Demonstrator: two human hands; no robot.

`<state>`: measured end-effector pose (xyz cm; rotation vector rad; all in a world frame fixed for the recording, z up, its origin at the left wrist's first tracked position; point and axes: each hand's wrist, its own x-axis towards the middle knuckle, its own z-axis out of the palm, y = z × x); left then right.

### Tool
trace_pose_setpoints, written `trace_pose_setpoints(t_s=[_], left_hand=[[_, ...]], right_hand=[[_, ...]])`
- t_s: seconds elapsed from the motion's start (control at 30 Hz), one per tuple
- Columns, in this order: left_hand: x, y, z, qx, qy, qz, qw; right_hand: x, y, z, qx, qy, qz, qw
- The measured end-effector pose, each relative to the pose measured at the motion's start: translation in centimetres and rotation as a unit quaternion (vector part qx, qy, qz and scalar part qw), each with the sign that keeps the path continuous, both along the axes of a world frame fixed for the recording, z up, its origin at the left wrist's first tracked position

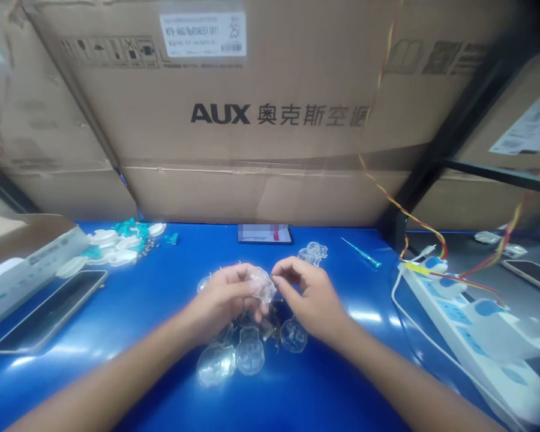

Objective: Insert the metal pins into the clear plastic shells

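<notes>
Between the thumb and fingers of my left hand [227,294] is a clear plastic case part [261,284], round with a narrower end. My right hand [312,294] is closed in a pinch at the right edge of that part; whatever its fingertips hold is too small to make out. Below the hands lie more clear plastic parts [250,353], partly overlapping, with small metal bits [275,336] among them. Another clear part [293,335] rests beneath my right wrist. Beyond my right hand sits a further pair of clear parts [312,252].
White covers [117,249] and teal pieces [135,231] are heaped at left, near an open box [36,270] and a phone [49,312]. A lit screen [265,234] stands at the back. Rightward are a teal screwdriver [362,253], a power strip [468,336] and twisted wires [400,207].
</notes>
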<state>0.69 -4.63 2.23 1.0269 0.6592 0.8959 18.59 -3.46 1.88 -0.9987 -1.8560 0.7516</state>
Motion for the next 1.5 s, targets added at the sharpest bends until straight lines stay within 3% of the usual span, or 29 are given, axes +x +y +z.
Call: trace_pose_setpoints(t_s=[0.27, 0.53, 0.63, 0.87, 1.13, 1.5], left_hand=[[-0.4, -0.3, -0.2, 0.079, 0.090, -0.014, 0.993], [-0.6, -0.2, -0.3, 0.146, 0.196, 0.014, 0.969], [-0.7, 0.0, -0.4, 0.160, 0.219, 0.034, 0.962], [-0.4, 0.7, -1.0, 0.123, 0.236, 0.099, 0.959], [0.0, 0.7, -1.5, 0.083, 0.184, 0.073, 0.977], [0.0, 0.5, -1.6, 0.089, 0.165, 0.047, 0.981]], right_hand=[[0.3, 0.6, 0.5, -0.209, 0.056, 0.088, 0.972], [0.7, 1.0, 0.6, -0.291, 0.063, 0.133, 0.945], [0.9, 1.2, 0.7, -0.291, 0.066, 0.133, 0.945], [1.3, 2.0, 0.4, -0.231, 0.089, 0.039, 0.968], [0.7, 1.1, 0.5, -0.211, 0.075, 0.072, 0.972], [0.6, 1.2, -0.2, -0.193, 0.054, 0.058, 0.978]])
